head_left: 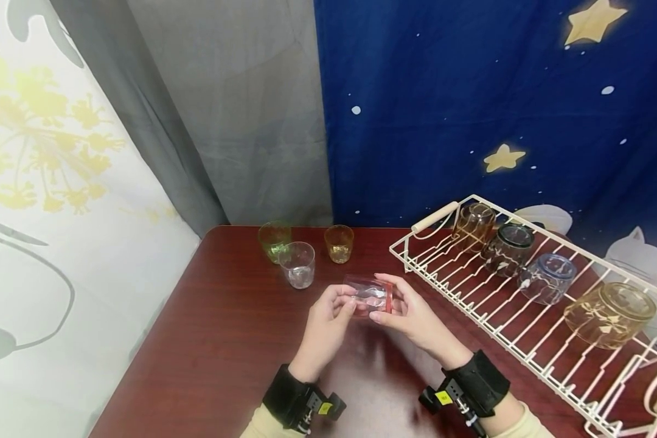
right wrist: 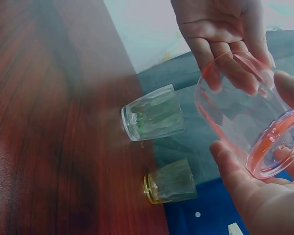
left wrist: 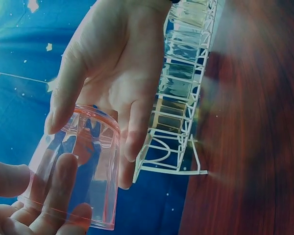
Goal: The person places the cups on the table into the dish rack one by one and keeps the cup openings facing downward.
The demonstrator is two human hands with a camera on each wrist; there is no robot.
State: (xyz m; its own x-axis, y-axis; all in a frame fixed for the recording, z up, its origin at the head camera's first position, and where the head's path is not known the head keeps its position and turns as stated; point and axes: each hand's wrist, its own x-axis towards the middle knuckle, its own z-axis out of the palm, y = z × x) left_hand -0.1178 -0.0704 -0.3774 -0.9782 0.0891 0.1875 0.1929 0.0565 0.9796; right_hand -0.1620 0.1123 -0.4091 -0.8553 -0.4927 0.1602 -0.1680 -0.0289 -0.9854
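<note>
A clear pink-tinted glass (head_left: 368, 296) is held on its side above the table between both hands. My left hand (head_left: 328, 316) grips it at the rim end, thumb on one side and fingers on the other. My right hand (head_left: 413, 310) holds the thick reddish base end between thumb and fingers. Seen from the right wrist, the glass (right wrist: 240, 105) lies tilted, its base towards the right palm. In the left wrist view the glass's wall (left wrist: 95, 186) shows fingers through it.
On the table (head_left: 208, 340) stand a green glass (head_left: 275, 237), a clear glass (head_left: 298, 267) and a yellow glass (head_left: 339, 244), all upright. To the right, a white wire rack (head_left: 498, 334) with wooden handles holds several upside-down tinted glasses. Curtains hang behind the table.
</note>
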